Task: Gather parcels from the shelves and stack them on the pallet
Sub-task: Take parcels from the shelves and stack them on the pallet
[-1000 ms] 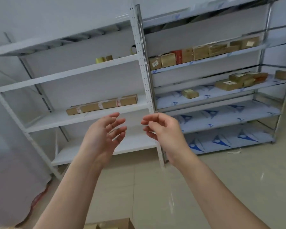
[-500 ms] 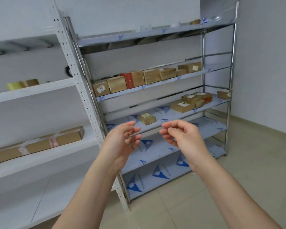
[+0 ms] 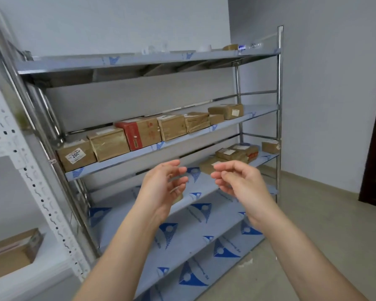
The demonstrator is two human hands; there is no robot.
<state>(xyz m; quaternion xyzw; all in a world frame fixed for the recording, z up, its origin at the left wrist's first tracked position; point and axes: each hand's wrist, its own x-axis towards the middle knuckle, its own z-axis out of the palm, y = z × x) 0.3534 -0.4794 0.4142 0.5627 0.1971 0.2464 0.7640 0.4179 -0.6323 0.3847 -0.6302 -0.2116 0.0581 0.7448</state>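
bare forearms fill the foreground, both hands empty. left hand point(image 3: 163, 185) at about 11 o'clock of frame centre, fingers loosely spread and slightly curled, holding nothing. right hand point(image 3: 237, 181) at about 1 o'clock, fingers relaxed and half-curled, also holding nothing. palms face each other with a gap between, raised in front of the steel rack point(image 3: 279, 105).

progress, as a judgement: no parcel in hand, pallet not in view, so how much is stacked cannot be told. many parcels are left on the shelves, so the gathering looks far from done; the step in hand looks like an approach for a pick.

lowest film-covered shelves point(image 3: 182, 242) at 6 o'clock look bare. just behind the left hand a small brown thing peeks out, too hidden to name. beyond the right hand, at 2 o'clock, a cluster of flat parcels point(image 3: 230, 154) sits on the third shelf, with a lone small box point(image 3: 269, 146) by the right post. further up, at 12 o'clock, a row of boxes point(image 3: 139, 135) runs along the second shelf, from a labelled box point(image 3: 75, 155) at 10 o'clock to a far box point(image 3: 226, 110) at 1 o'clock.

room: shelf fronts open, reach clear; upright posts bound the left and right ends, the shelf above limits lift height. open floor point(image 3: 313, 213) at 4 o'clock gives room to turn. white rack point(image 3: 30, 181) at 9 o'clock crowds the left side.
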